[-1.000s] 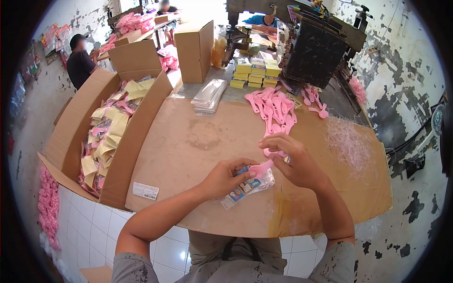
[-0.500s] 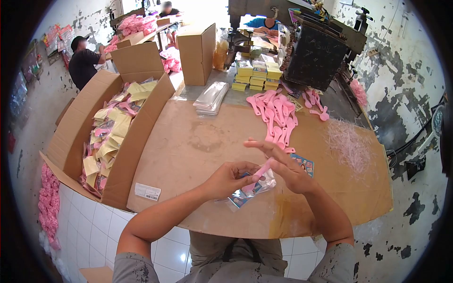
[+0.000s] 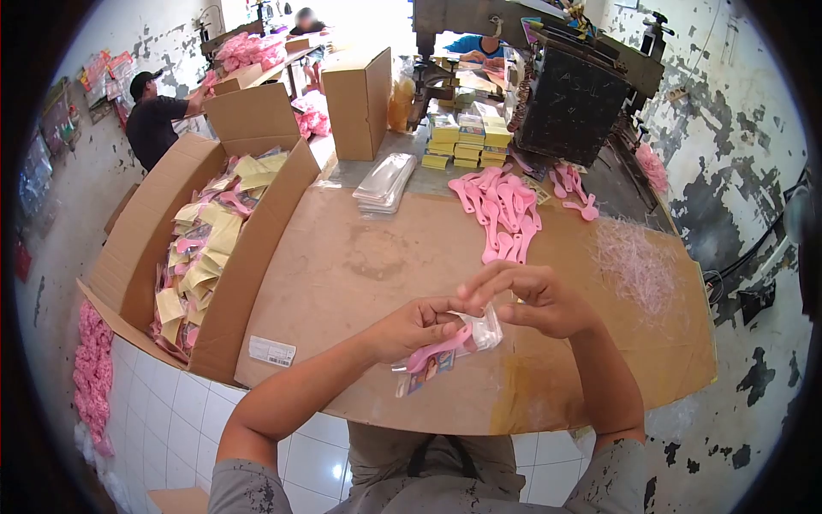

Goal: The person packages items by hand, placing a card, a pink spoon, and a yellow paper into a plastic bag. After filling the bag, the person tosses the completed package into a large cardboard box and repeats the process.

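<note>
My left hand (image 3: pixel 417 330) is closed on a clear plastic bag (image 3: pixel 486 332). A pink spoon (image 3: pixel 438 348) lies slanted in the bag, and a colourful printed card (image 3: pixel 430 371) shows under it at the lower end. My right hand (image 3: pixel 544 301) is at the bag's upper right end, fingers bent and thumb apart, with nothing visible in its grip. Its fingertips reach close to the left fingers; whether they touch the bag I cannot tell. Just beyond it lies a pile of pink spoons (image 3: pixel 505 206).
At left stands an open carton (image 3: pixel 240 274) full of packed bags with yellowish cards. Flat clear bags (image 3: pixel 384 182) are stacked ahead, near card stacks (image 3: pixel 469 137) and a dark machine (image 3: pixel 569 103). Plastic strips (image 3: pixel 634 261) lie at right. A person (image 3: pixel 152 124) works at back left.
The spoon has gone down into the bag beside the card, and my right hand has let go of it. The blue card near my right hand is no longer visible.
</note>
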`<control>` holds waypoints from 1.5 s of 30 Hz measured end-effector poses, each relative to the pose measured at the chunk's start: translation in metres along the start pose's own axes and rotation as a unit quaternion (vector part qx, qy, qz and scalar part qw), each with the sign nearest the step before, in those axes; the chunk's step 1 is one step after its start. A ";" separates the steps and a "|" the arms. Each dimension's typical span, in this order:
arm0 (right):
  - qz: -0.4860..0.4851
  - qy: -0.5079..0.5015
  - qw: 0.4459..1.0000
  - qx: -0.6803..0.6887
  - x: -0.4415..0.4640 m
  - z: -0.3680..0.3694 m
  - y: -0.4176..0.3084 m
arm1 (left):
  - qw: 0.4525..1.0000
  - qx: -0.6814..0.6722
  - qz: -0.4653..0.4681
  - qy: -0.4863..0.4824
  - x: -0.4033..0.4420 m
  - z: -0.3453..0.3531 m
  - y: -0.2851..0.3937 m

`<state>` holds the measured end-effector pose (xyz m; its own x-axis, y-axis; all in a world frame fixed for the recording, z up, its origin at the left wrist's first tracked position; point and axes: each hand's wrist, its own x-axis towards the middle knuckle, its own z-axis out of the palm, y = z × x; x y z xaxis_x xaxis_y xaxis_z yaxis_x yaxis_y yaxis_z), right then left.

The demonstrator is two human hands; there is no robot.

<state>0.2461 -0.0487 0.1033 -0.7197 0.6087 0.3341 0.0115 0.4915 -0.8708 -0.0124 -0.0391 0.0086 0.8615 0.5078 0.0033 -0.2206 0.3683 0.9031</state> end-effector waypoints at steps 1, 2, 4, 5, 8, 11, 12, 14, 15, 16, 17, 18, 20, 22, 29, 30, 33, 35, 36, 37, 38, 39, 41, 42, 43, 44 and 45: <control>-0.005 0.022 1.000 0.007 0.004 0.004 -0.006 | 1.000 0.004 -0.014 0.010 0.000 -0.003 -0.001; -0.008 0.031 0.999 -0.009 0.006 0.006 -0.008 | 1.000 -0.011 -0.007 -0.003 0.000 -0.005 -0.001; -0.012 0.040 0.997 -0.061 0.006 0.009 -0.007 | 0.999 -0.040 0.005 -0.028 -0.001 -0.009 -0.004; -0.012 0.038 0.994 -0.098 0.006 0.010 -0.006 | 0.999 -0.040 0.004 -0.030 -0.001 -0.011 -0.007; -0.006 0.024 0.994 -0.108 0.005 0.014 -0.018 | 0.999 -0.006 0.030 -0.020 0.001 -0.008 -0.010; -0.056 0.024 0.987 -0.147 0.009 0.019 -0.041 | 0.991 0.094 0.092 0.029 0.003 0.012 0.005; -0.063 0.035 0.973 -0.219 0.010 0.021 -0.049 | 0.988 0.115 0.092 0.051 0.002 0.014 0.007; -0.077 0.057 0.929 -0.359 0.010 0.023 -0.060 | 0.984 0.121 0.112 0.061 0.000 0.011 0.008; -0.041 0.077 0.932 -0.351 0.010 0.023 -0.060 | 0.985 0.104 0.132 0.050 -0.002 0.008 0.007; -0.005 0.097 0.934 -0.344 0.011 0.023 -0.061 | 0.984 0.087 0.153 0.038 -0.003 0.007 0.007; 0.029 0.116 0.934 -0.338 0.012 0.022 -0.061 | 0.974 0.122 0.186 0.045 -0.004 0.010 0.006; 0.032 0.116 0.938 -0.326 0.013 0.022 -0.060 | 0.962 0.157 0.217 0.051 -0.005 0.020 0.009; 0.036 0.117 0.945 -0.302 0.015 0.022 -0.052 | 0.937 0.245 0.236 0.075 -0.007 0.034 0.017; 0.037 0.132 0.940 -0.313 0.015 0.023 -0.046 | 0.907 0.346 0.212 0.113 -0.008 0.041 0.023; 0.055 0.211 0.930 -0.295 0.017 0.023 -0.038 | 0.931 0.234 0.230 0.157 -0.002 0.035 0.013; 0.051 0.218 0.929 -0.295 0.018 0.023 -0.036 | 0.934 0.225 0.221 0.167 -0.002 0.035 0.014; 0.015 0.255 0.914 -0.315 0.021 0.027 -0.031 | 0.941 0.193 0.208 0.185 -0.003 0.031 0.013; -0.039 0.302 0.884 -0.355 0.027 0.038 -0.026 | 0.939 0.195 0.205 0.196 -0.004 0.031 0.013; -0.066 0.270 0.869 -0.410 0.027 0.038 -0.024 | 0.935 0.207 0.203 0.203 -0.004 0.031 0.012; -0.093 0.238 0.849 -0.463 0.026 0.039 -0.022 | 0.931 0.220 0.202 0.210 -0.004 0.031 0.012; -0.119 0.204 0.825 -0.514 0.025 0.039 -0.020 | 0.916 0.255 0.221 0.217 -0.004 0.030 0.010; -0.127 0.188 0.818 -0.529 0.026 0.041 -0.018 | 0.899 0.290 0.239 0.224 -0.004 0.029 0.008; -0.141 0.159 0.801 -0.559 0.030 0.047 -0.014 | 0.874 0.348 0.241 0.236 -0.004 0.029 0.007; -0.143 0.153 0.790 -0.576 0.030 0.048 -0.013 | 0.867 0.371 0.227 0.243 -0.005 0.030 0.008; -0.146 0.147 0.779 -0.592 0.030 0.048 -0.012 | 0.858 0.394 0.212 0.250 -0.006 0.031 0.010; -0.149 0.141 0.767 -0.608 0.031 0.049 -0.011 | 0.849 0.413 0.217 0.249 -0.006 0.029 0.009; -0.143 0.128 0.766 -0.613 0.032 0.049 -0.010 | 0.839 0.431 0.220 0.248 -0.005 0.026 0.006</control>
<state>0.1894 -0.0647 0.1050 -0.6564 0.3918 0.6447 0.6355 0.7477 0.1926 -0.0061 -0.0598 0.0254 0.4387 0.7877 0.4326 0.1290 -0.5316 0.8371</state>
